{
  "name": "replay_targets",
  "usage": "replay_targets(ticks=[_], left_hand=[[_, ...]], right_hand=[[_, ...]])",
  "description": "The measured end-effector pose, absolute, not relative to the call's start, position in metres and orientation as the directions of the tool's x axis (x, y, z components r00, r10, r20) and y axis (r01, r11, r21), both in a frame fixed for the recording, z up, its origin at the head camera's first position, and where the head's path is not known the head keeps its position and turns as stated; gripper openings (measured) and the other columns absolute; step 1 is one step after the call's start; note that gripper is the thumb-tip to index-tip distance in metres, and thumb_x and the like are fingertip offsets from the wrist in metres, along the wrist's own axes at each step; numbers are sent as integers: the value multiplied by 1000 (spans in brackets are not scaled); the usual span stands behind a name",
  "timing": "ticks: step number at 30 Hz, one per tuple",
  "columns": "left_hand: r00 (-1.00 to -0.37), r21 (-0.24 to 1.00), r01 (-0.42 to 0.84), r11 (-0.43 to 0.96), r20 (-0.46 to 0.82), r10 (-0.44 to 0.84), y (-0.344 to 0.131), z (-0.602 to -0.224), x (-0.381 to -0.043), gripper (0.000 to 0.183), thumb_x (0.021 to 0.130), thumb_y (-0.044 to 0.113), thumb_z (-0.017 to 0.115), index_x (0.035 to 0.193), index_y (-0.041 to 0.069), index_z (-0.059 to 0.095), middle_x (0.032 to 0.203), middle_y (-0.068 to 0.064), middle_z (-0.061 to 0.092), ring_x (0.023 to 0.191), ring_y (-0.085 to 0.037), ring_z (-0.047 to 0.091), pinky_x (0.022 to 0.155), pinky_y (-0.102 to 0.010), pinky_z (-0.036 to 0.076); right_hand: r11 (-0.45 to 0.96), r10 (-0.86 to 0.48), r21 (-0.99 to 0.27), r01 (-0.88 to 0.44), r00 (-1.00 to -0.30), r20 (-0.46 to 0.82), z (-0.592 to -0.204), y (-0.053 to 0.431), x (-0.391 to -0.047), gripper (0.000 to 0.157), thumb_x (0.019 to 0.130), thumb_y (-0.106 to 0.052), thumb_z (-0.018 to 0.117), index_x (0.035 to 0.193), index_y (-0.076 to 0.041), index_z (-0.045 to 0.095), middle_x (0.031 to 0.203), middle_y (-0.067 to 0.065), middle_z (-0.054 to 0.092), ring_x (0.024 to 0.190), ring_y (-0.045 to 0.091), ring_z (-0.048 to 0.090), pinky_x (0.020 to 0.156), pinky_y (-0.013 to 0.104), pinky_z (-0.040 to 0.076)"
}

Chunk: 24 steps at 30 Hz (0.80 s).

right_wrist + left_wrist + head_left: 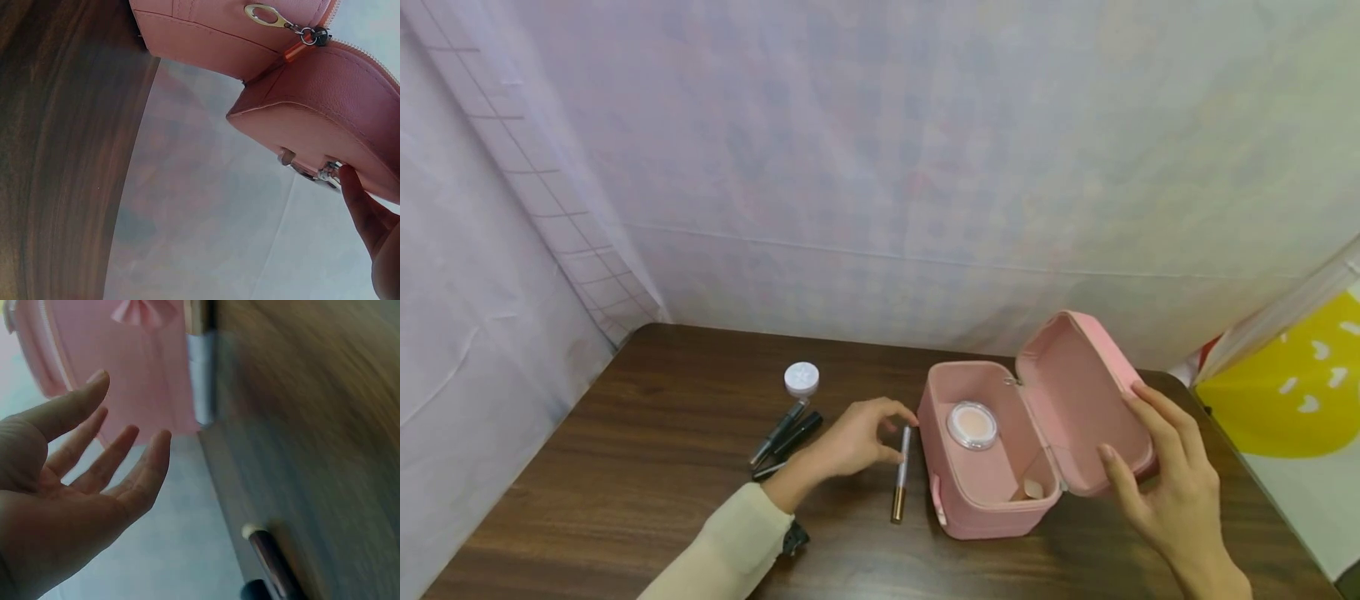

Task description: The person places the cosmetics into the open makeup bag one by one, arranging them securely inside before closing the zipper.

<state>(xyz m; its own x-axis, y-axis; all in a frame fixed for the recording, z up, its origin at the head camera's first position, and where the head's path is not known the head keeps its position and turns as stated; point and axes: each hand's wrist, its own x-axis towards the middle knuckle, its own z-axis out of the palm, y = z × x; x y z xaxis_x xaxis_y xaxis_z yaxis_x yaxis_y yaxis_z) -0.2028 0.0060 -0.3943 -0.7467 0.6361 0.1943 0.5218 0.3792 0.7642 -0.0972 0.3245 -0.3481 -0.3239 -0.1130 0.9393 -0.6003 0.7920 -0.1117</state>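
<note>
My left hand hovers with loosely bent fingers over a slim silver tube with a gold end. The left wrist view shows a gap between thumb and fingers, with nothing held. Just right of the tube stands a pink cosmetic case, its lid swung back to the right. My right hand grips the lid's outer edge, thumb at the inner side; a fingertip touches metal hardware in the right wrist view. Inside the case lies a round clear-rimmed compact, plus a small beige item.
Left of my left hand, several dark makeup tubes lie in a cluster. A round white lidded container is behind them. A curtain hangs along the back edge of the brown wooden table.
</note>
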Motion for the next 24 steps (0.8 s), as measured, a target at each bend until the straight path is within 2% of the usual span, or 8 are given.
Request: replay_targets(ticks=[2,5,9,15,24], left_hand=[[-736,764,519,383,171,655,5,-399,-206,44,70,0,82,110,9,67,111,-9,64,94,-27,63,79,-35,49],[-718,787,491,374,123,685,5,-404,-210,44,70,-1,82,110,10,67,108,-11,65,92,-27,63,75,-32,49],[-690,821,445,358,59,722,6,-410,-215,45,71,-1,81,113,10,67,92,-12,66,84,-25,62,63,-25,46],[-653,818,433,378,-5,757,5,-416,-218,44,71,0,81,112,12,68,72,-2,63,67,-12,58,54,-21,43],[-622,795,434,424,-76,779,8,-421,-222,45,73,-4,78,111,16,68,71,-1,61,62,-8,57,53,-21,45]], right_hand=[[794,-113,-112,-598,-325,939,-349,325,-98,61,89,-47,61,115,8,60,119,27,57,114,24,55,96,15,36],[798,-112,-114,-591,-332,937,-349,326,-97,62,89,-47,60,116,8,60,119,27,57,114,23,54,96,14,35],[800,-109,-119,-588,-337,935,-349,326,-97,62,89,-48,60,116,8,61,120,27,57,115,23,54,97,14,35],[795,-109,-117,-595,-330,938,-350,325,-98,61,89,-47,61,116,8,61,119,27,57,114,24,55,97,15,36],[794,-105,-123,-595,-334,937,-349,325,-97,61,89,-47,61,116,8,60,119,27,57,115,24,54,97,15,35]])
